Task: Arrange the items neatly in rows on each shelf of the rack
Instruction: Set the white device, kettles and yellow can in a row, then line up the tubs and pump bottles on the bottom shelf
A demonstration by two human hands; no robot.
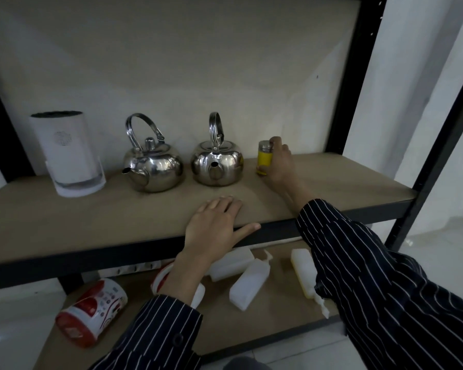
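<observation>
On the upper shelf stand, left to right, a white cylindrical appliance, two steel kettles and a small yellow shaker with a metal cap. My right hand grips the upright shaker at the row's right end. My left hand rests flat, fingers straight, on the shelf's front edge. On the lower shelf lie a red-and-white canister, white bottles and a yellowish pump bottle, all tipped over.
Black rack posts frame the right side, with a white wall behind. Another red-and-white container lies partly hidden under my left forearm. Bare board lies right of the shaker on the upper shelf.
</observation>
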